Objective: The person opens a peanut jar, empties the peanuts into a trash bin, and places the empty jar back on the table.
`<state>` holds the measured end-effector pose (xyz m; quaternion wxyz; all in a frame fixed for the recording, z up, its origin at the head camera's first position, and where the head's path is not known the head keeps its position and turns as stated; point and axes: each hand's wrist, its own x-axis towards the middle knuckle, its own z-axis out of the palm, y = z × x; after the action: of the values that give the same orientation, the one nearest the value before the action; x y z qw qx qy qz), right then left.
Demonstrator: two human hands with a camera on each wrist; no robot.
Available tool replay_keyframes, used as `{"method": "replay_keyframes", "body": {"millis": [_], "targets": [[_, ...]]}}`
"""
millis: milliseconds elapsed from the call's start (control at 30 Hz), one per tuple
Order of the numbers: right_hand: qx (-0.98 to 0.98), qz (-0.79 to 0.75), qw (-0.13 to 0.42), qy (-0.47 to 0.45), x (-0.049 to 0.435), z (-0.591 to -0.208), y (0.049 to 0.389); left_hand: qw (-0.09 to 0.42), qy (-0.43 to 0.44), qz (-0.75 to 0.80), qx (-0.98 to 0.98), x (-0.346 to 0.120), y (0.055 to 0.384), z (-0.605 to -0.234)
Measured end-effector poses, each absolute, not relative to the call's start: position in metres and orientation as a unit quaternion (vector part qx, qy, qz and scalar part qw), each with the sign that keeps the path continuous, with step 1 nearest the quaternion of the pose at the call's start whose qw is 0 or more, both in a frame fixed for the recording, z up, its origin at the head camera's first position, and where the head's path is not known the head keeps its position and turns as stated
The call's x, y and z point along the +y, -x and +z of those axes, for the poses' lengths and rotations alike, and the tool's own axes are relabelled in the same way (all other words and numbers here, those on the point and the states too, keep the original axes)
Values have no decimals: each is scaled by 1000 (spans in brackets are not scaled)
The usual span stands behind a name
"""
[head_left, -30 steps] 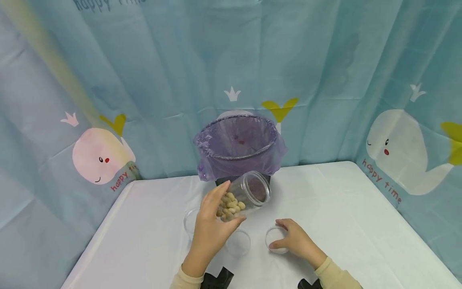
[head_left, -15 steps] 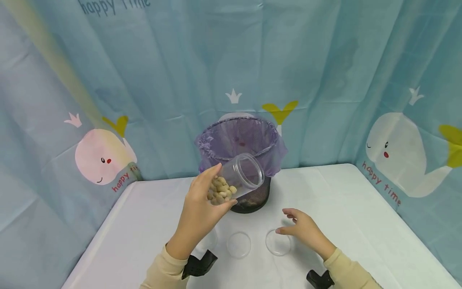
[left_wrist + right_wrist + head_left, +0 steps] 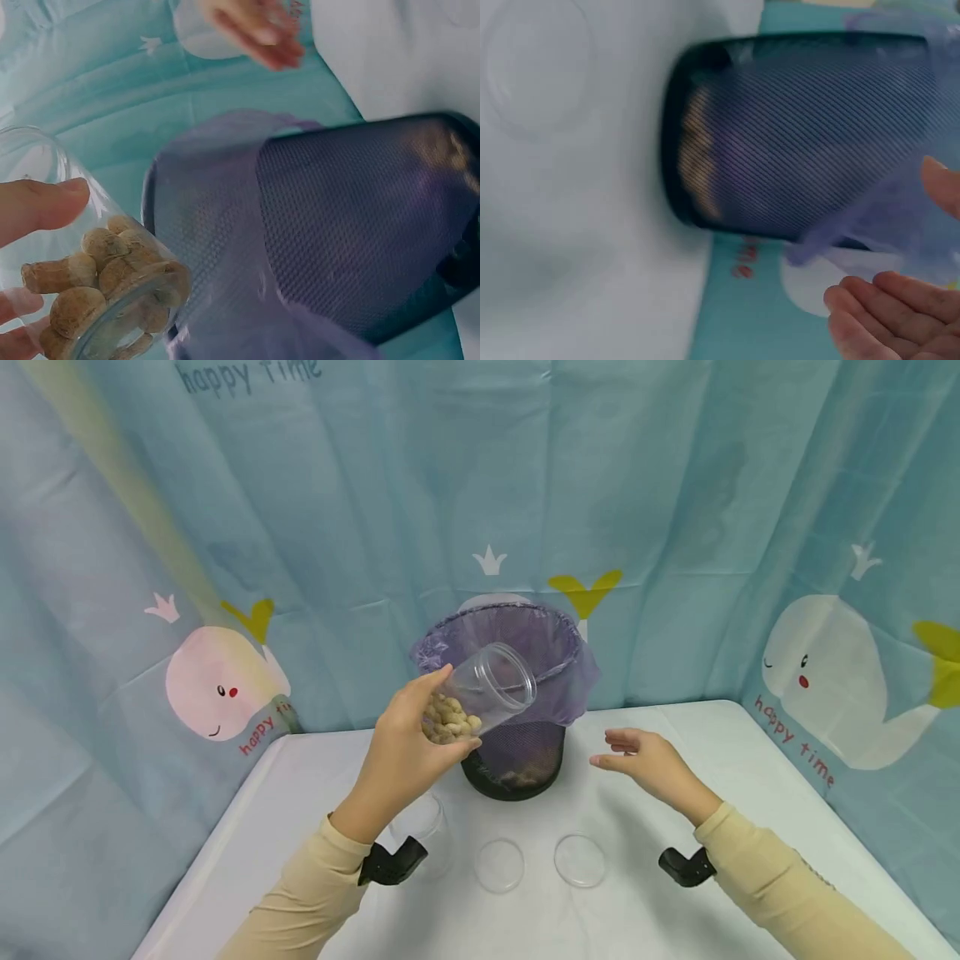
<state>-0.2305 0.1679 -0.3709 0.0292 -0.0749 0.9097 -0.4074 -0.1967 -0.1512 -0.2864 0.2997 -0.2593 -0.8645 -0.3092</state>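
Note:
My left hand point(image 3: 401, 752) grips a clear plastic jar point(image 3: 487, 689) with several unshelled peanuts point(image 3: 450, 720) at its lower end. The jar tilts, with its uncapped mouth up and to the right, in front of a wire-mesh bin point(image 3: 528, 758) lined with a purple bag point(image 3: 573, 689). In the left wrist view, thumb and fingers wrap the jar point(image 3: 112, 202), and the peanuts point(image 3: 101, 281) lie against its base. To the right of the bin, my right hand point(image 3: 656, 768) hovers above the table with loosely extended fingers, holding nothing.
Two clear round lids, one to the left point(image 3: 501, 866) and one to the right point(image 3: 580, 861), lie on the white table point(image 3: 750, 810). Another clear jar point(image 3: 431, 827) stands partly behind my left wrist. A printed blue curtain point(image 3: 360, 527) borders the table. Something brownish lies at the bin's bottom.
My left hand has carried the jar of peanuts up and left, in front of the bin's rim. The right hand has let go of the right lid and risen away from it.

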Motion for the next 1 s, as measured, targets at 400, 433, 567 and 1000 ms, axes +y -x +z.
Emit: {"method": "replay_keyframes", "body": {"millis": [400, 433, 567, 1000], "targets": [[901, -427, -2, 78, 172, -294, 258, 286, 236, -301, -879, -167, 224, -252], [900, -430, -7, 77, 170, -288, 260, 286, 236, -298, -879, -168, 226, -250], [893, -445, -15, 63, 165, -269, 267, 283, 242, -291, -882, -173, 234, -242], [886, -460, -48, 39, 150, -244, 284, 223, 226, -297, -900, -177, 261, -226]]}}
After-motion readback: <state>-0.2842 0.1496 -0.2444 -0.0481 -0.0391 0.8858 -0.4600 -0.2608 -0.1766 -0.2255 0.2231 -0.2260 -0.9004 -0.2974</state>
